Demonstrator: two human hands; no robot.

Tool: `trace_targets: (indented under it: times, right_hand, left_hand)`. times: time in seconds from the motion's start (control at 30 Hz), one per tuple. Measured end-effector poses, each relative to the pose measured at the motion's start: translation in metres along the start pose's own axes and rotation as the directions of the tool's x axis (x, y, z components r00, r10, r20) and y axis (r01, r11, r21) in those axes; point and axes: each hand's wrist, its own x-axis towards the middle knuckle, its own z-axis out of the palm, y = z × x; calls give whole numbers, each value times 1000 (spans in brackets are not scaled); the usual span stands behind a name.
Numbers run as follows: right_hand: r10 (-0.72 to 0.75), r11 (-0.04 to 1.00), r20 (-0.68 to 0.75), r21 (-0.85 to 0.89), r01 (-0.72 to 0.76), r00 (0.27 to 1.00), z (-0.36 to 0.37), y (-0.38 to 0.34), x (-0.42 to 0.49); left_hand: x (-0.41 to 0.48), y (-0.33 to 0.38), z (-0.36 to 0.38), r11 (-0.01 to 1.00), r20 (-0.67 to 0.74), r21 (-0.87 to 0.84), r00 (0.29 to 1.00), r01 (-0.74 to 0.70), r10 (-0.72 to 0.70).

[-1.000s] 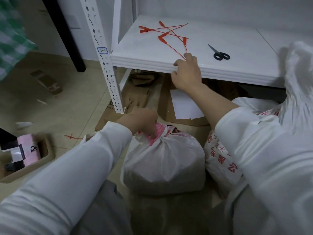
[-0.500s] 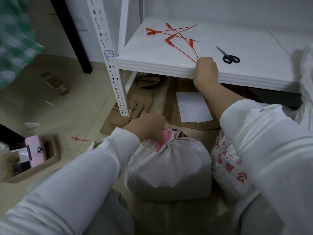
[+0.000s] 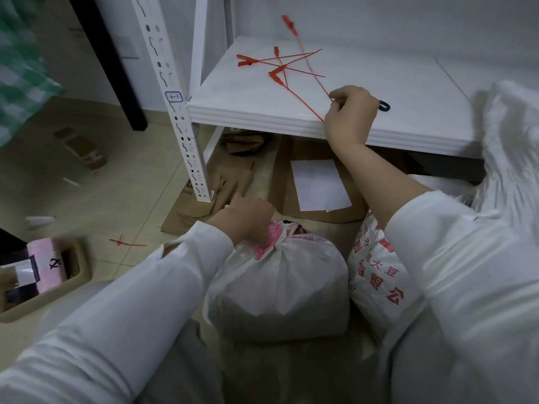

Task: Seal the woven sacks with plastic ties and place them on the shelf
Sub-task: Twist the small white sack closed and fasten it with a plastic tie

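Woven sack (image 3: 280,287) stood on the floor directly beneath the left hand (image 3: 248,220), whose curled fingers gripped its gathered, pink-printed neck. Right hand (image 3: 350,115) pinched one red plastic tie (image 3: 306,62) above the shelf (image 3: 408,91) edge, the tie's head raised beyond the fingers. Loose ties (image 3: 274,65) lay left of that hand; a second sack (image 3: 376,275) leaned below the right forearm.

The one view comes from the person's head, a wide-angle lens facing forward and steeply down, both white sleeves running in from the bottom corners. It sits close over the woven sack (image 3: 280,287), which fills the lower centre with the left hand (image 3: 248,220) at its neck. Farther ahead the white shelf board (image 3: 408,83) crosses the top, with the right hand (image 3: 350,115) and its red plastic tie (image 3: 300,48) at the front edge and the floor (image 3: 87,176) at left.
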Motion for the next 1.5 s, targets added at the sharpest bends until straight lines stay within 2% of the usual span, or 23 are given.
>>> trace_targets:
  times: [0.13, 0.27, 0.5, 0.67, 0.77, 0.87, 1.0, 1.1, 1.2, 1.27, 1.4, 1.5]
  right_hand:
    - [-160, 986, 116, 58, 154, 980, -10, 9, -36]
    - [-288, 957, 299, 71, 279, 910, -25, 19, -77]
    - [-255, 954, 588, 21, 300, 768, -57, 41, -123]
    - [-213, 951, 724, 0, 308, 656, -76, 48, -130]
    - [-211, 962, 765, 52, 268, 609, -84, 51, -130]
    - [-215, 966, 791, 88, 242, 572, -84, 54, -130]
    - [-219, 957, 799, 62, 284, 560, -76, 60, -131]
    - [-224, 898, 792, -59, 436, 569, -66, 59, -133]
    - [-231, 752, 807, -206, 627, 543, -55, 51, -143]
    - [-206, 705, 835, -235, 669, 510, -47, 43, -154]
    - [-150, 769, 874, -190, 610, 462, -29, 35, -170]
    - [-129, 800, 842, -225, 557, 525, -22, 39, -163]
  left_hand:
    - [-12, 6, 6, 999, -31, 44, 999, 16, -15]
    - [-28, 13, 10, 994, -35, 109, 999, 25, -21]
    - [-59, 24, 22, 994, -150, 54, 985, 92, -83]
    - [-71, 34, 32, 986, -183, 11, 970, 164, -159]
    - [-71, 37, 39, 980, -151, 9, 969, 197, -193]
    - [-67, 38, 39, 984, -78, 37, 982, 173, -170]
    - [-61, 42, 33, 986, -57, 82, 988, 148, -144]
    - [-58, 45, 28, 979, -43, 133, 988, 153, -148]
    - [-53, 49, 26, 973, -39, 188, 991, 136, -131]
    - [-50, 51, 25, 969, -46, 211, 991, 133, -126]
    - [-48, 53, 24, 969, -70, 212, 991, 128, -116]
    - [-47, 50, 24, 973, -94, 195, 990, 126, -110]
